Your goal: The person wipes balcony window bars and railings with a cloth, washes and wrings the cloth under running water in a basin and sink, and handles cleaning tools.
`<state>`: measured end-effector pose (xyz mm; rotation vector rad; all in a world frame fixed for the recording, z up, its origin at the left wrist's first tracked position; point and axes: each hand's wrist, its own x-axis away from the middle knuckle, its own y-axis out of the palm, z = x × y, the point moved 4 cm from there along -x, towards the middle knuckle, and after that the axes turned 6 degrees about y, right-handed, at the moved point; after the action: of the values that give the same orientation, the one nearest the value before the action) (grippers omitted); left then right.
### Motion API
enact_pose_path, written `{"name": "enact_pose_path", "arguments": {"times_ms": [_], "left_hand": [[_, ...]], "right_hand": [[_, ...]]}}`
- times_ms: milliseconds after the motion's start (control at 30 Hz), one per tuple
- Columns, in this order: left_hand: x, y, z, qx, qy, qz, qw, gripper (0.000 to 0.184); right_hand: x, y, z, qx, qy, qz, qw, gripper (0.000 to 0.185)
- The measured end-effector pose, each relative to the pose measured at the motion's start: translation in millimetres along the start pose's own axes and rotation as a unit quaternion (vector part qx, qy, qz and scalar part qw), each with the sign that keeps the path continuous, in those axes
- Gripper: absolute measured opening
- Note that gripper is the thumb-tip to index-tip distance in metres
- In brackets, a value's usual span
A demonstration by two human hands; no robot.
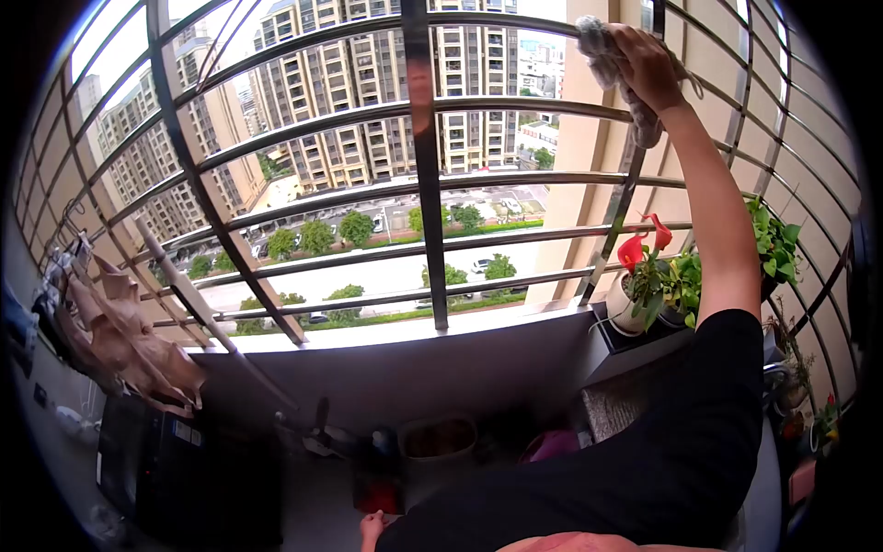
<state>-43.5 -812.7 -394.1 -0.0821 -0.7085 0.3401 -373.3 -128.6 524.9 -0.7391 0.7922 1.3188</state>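
Observation:
High on the right, my right hand (648, 69) is wrapped round a grey cloth (600, 57). The cloth lies against a horizontal metal bar of the window grille (425, 166), beside an upright post, and part of it hangs below my hand. My arm is stretched up above the potted plants. Low in the view, my left hand (372, 526) shows only in part beside my black shirt, its fingers curled closed. Whether anything is inside them is hidden. A red object (377, 499) lies just beyond that hand, lower down.
A white pot (625, 308) with red flowers stands on the ledge at right, near leafy plants (681, 276). Clothes (129, 331) hang at left beside a pale pole (184, 290). A dark appliance (175, 460) and a basin (438, 438) are below. Buildings show outside.

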Motion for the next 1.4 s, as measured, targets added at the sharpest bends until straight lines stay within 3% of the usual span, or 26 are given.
{"name": "enact_pose_path", "arguments": {"times_ms": [67,100,233,300,367,433,500,533,567,700,767,833,867,900,933,967,1033,1133,1300,1400], "left_hand": [[25,-24,-23,-0.103,0.028,0.018,0.994,0.032],[37,-37,-37,-0.113,-0.011,0.033,0.993,0.032],[58,-67,-69,-0.084,-0.125,0.065,0.986,0.032],[69,-74,-74,-0.077,-0.148,0.071,0.983,0.031],[77,-81,-78,-0.066,-0.163,0.072,0.982,0.031],[79,-85,-81,-0.054,-0.172,0.074,0.981,0.031],[73,-90,-94,-0.049,-0.177,0.070,0.980,0.031],[72,-93,-93,-0.050,-0.177,0.068,0.981,0.031],[70,-96,-91,-0.058,-0.173,0.064,0.981,0.031],[51,-90,-46,-0.082,-0.154,0.035,0.984,0.030],[39,-85,-12,-0.096,-0.138,0.026,0.985,0.030],[32,-75,31,-0.076,-0.086,0.034,0.993,0.028],[29,-71,52,-0.056,-0.048,0.040,0.996,0.026],[-12,-64,28,0.058,-0.052,0.034,0.996,0.023],[-9,-60,48,0.003,-0.059,0.057,0.997,0.023],[-13,-53,48,-0.012,-0.052,0.046,0.997,0.023],[-16,-52,45,-0.035,-0.040,0.013,0.999,0.023],[-13,-57,42,-0.072,-0.036,-0.018,0.997,0.023],[-14,-33,55,-0.114,-0.032,-0.056,0.991,0.023],[-25,-14,61,-0.137,-0.024,-0.075,0.987,0.023]], "right_hand": [[0,-13,-18,-0.098,0.107,0.017,0.989,0.040],[-1,-13,-25,-0.141,0.161,0.025,0.976,0.039],[-22,-20,-81,-0.203,0.218,0.165,0.940,0.033],[-80,-42,-156,-0.138,0.098,0.231,0.958,0.036],[-130,-35,-220,-0.105,-0.026,0.189,0.976,0.035],[-168,-14,-265,-0.115,-0.028,0.170,0.978,0.033],[-189,3,-292,-0.032,0.041,0.102,0.993,0.031],[-199,6,-307,-0.005,0.026,0.105,0.994,0.029],[-209,16,-322,-0.091,0.037,0.104,0.990,0.027],[-264,10,-418,-0.124,0.028,0.104,0.986,0.027],[-298,-35,-455,-0.075,0.047,-0.132,0.987,0.013],[-316,-8,-483,-0.092,0.052,-0.076,0.991,0.017],[-312,26,-487,-0.152,0.086,-0.051,0.983,0.033],[-313,29,-489,-0.136,0.020,-0.006,0.990,0.029],[-309,52,-489,-0.120,0.033,0.046,0.991,0.028],[-296,38,-476,-0.181,0.021,0.031,0.983,0.031],[-269,39,-449,-0.184,-0.014,0.213,0.960,0.038],[-236,46,-394,-0.214,0.005,0.250,0.944,0.045],[-100,-26,-287,-0.184,-0.070,0.169,0.966,0.035],[-23,-24,-241,-0.179,0.032,0.113,0.977,0.030]]}}
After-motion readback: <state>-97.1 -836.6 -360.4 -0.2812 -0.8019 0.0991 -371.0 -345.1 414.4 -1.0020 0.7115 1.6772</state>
